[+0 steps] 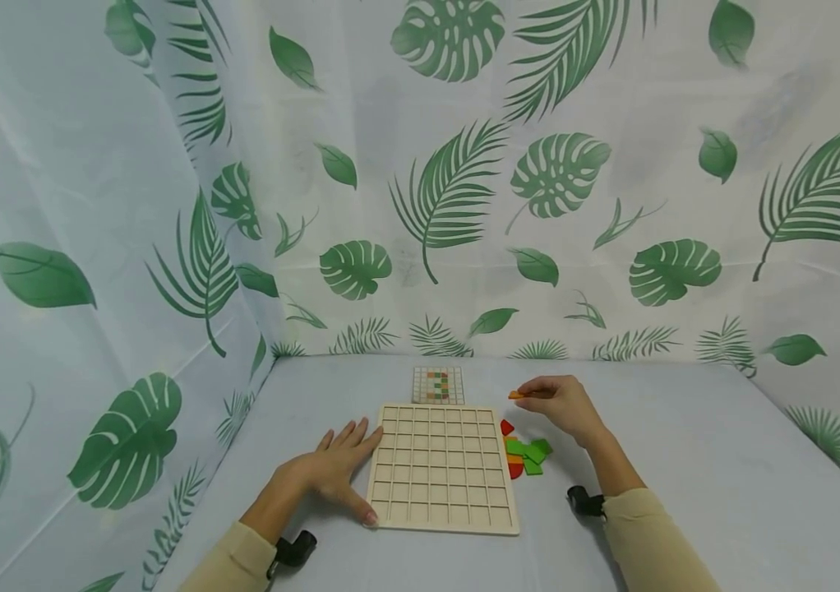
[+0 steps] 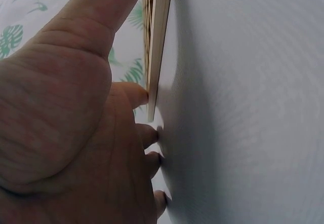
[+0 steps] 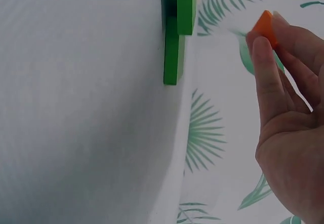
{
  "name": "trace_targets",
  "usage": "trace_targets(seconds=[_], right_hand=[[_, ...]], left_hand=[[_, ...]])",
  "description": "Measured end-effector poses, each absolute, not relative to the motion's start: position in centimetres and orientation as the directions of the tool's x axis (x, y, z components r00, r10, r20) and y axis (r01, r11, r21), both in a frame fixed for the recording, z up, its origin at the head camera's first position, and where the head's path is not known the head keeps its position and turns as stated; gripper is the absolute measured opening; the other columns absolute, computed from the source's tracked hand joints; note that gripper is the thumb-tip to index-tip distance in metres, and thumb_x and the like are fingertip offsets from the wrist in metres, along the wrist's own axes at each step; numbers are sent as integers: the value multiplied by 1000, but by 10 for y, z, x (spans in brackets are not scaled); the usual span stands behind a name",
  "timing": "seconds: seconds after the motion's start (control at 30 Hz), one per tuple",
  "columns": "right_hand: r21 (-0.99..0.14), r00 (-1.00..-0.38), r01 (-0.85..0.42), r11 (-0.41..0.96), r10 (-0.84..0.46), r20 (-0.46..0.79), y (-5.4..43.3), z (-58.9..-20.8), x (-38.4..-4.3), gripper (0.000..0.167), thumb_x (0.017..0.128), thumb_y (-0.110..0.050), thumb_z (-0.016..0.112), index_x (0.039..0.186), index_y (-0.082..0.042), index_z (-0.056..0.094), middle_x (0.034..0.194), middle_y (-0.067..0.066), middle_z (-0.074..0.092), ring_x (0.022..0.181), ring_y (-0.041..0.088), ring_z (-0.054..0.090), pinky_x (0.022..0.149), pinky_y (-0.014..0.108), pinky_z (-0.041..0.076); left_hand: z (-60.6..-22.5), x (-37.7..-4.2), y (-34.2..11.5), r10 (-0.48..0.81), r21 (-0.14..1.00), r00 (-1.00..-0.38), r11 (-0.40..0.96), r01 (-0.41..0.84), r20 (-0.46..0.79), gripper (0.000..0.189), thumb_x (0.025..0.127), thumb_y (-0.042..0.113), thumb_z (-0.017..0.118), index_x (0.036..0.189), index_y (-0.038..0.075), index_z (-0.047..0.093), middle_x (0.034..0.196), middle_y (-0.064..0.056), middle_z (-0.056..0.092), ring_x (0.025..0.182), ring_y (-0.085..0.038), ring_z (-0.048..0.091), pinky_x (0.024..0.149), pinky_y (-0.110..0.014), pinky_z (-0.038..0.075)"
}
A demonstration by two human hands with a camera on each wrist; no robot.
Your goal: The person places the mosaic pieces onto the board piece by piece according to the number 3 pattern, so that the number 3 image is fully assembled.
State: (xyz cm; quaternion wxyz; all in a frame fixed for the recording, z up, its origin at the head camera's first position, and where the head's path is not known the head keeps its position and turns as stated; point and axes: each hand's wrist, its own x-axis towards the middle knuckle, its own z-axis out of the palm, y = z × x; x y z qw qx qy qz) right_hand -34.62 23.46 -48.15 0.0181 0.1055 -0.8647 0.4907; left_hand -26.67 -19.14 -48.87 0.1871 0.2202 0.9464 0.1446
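Observation:
My left hand (image 1: 334, 469) lies spread at the left edge of a wooden grid board (image 1: 442, 469), thumb at its near corner and index finger at its far left side. In the left wrist view the fingertips of the left hand (image 2: 76, 117) rest on the table beside the board's edge (image 2: 159, 41). Raised beyond the board's far right corner, my right hand (image 1: 560, 404) pinches an orange tile (image 3: 266, 29) between thumb and fingers. A loose pile of green tiles (image 1: 531, 452) with some red and orange tiles (image 1: 514, 469) lies against the board's right edge.
A small pattern card (image 1: 438, 386) with a printed grid and coloured squares lies just behind the board. Leaf-printed cloth walls (image 1: 464, 205) stand at the back and left of the white table (image 1: 723, 460).

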Motion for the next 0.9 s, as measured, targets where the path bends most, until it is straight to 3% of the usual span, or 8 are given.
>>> trace_targets(seconds=[0.3, 0.53, 0.7, 0.9], right_hand=[[-835, -978, -194, 514, -172, 122, 223, -481, -346, 23, 92, -19, 81, 111, -7, 77, 111, 9, 78, 99, 21, 73, 88, 34, 61], [-845, -978, -198, 497, -157, 137, 215, -481, -346, 21, 90, -15, 82, 110, -7, 78, 113, 11, 78, 101, 23, 74, 85, 30, 62], [-840, -969, -234, 489, -187, 161, 205, -480, -346, 20, 91, -13, 81, 110, -7, 77, 115, 13, 77, 101, 24, 75, 88, 36, 63], [-807, -944, -319, 496, -243, 223, 189, -478, -347, 13, 91, -10, 81, 103, -8, 78, 105, 11, 78, 92, 21, 76, 78, 32, 63]], left_hand=[[-490, -268, -192, 476, 364, -830, 858, 364, -292, 143, 63, 74, 87, 169, 19, 10, 176, -16, -1, 163, -38, -4, 129, -63, 0], [-490, -268, -193, 477, 364, -829, 857, 365, -291, 143, 63, 75, 87, 169, 19, 10, 176, -17, -1, 163, -38, -4, 129, -64, 0], [-490, -267, -193, 477, 358, -829, 859, 367, -294, 142, 64, 74, 87, 169, 19, 10, 176, -17, -1, 163, -39, -3, 129, -64, 0], [-487, -265, -192, 483, 365, -827, 854, 371, -289, 141, 64, 72, 88, 169, 17, 11, 175, -18, 0, 163, -39, -2, 129, -65, 1]])
